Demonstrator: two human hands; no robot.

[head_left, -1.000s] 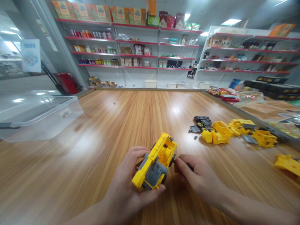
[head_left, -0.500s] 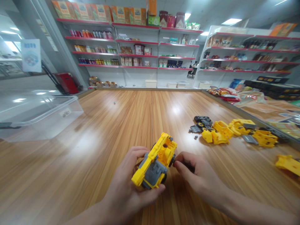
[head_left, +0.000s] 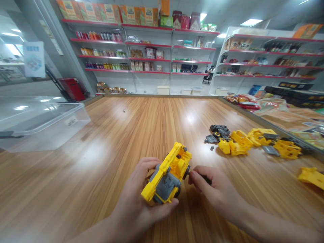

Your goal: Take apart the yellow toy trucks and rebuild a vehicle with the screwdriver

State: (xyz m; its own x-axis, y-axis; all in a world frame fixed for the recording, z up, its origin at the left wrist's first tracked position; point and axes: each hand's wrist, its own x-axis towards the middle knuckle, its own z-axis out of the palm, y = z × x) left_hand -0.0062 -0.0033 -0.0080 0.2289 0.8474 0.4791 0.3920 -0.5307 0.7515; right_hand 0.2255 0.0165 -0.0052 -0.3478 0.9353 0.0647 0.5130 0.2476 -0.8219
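A yellow and grey toy crane truck [head_left: 167, 175] with black wheels is tilted above the near middle of the table. My left hand [head_left: 138, 199] wraps round it from the left and below, the thumb along its near end. Beside the truck's right side, my right hand [head_left: 211, 184] is closed in a pinch at a black wheel [head_left: 186, 172]. Something dark and thin shows between those fingertips, too small to name. Loose yellow toy parts [head_left: 238, 143] and dark grey toy parts [head_left: 219, 133] lie to the right.
On the wooden table [head_left: 141, 125], a yellow piece [head_left: 311, 177] lies at the far right edge. A clear plastic bin [head_left: 48, 125] stands on the left. Snack packets [head_left: 244, 101] lie beyond the right rim. Stocked shelves [head_left: 149, 44] stand behind.
The fingertips of my right hand have drawn slightly to the right, away from the wheel. My left hand keeps the truck in nearly the same place.
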